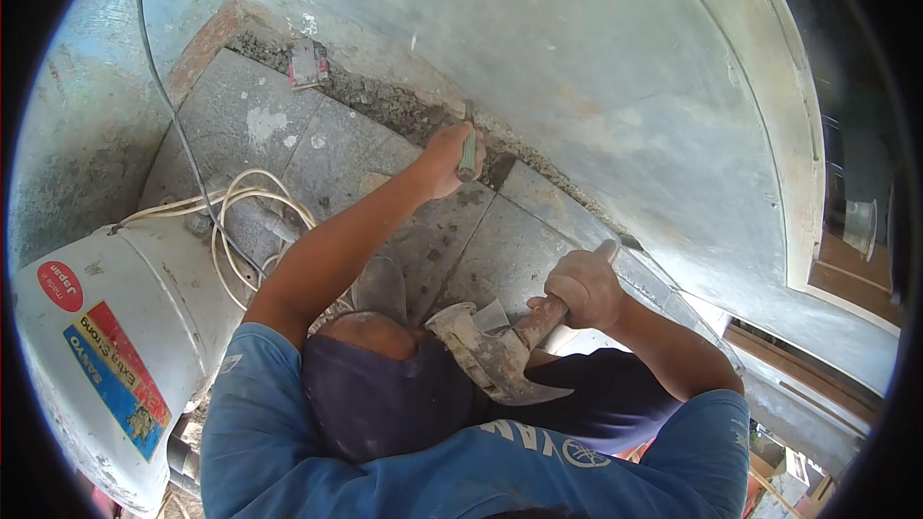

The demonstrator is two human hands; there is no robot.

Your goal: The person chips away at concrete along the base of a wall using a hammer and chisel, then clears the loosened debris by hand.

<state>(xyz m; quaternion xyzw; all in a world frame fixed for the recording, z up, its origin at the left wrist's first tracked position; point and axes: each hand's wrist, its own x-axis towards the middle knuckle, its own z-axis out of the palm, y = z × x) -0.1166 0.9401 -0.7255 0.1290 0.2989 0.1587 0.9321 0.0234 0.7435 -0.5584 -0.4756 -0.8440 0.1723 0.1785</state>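
While the chisel (pixel 468 156) is gripped in the clenched left hand (pixel 445 163), it is set on the rubble strip (pixel 385 108) just beyond the fingers, where the floor tiles (pixel 252 120) meet the wall (pixel 577 67); likely so the cut follows that seam. The hammer (pixel 486 351) is clasped near the handle's end by the right hand (pixel 586 286). Its head is held behind the fingers, well apart from the chisel, presumably for swing room. A cable (pixel 240 197) lies clear, left of both hands.

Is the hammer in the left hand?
No, the right hand grips the hammer; the left hand holds a chisel.
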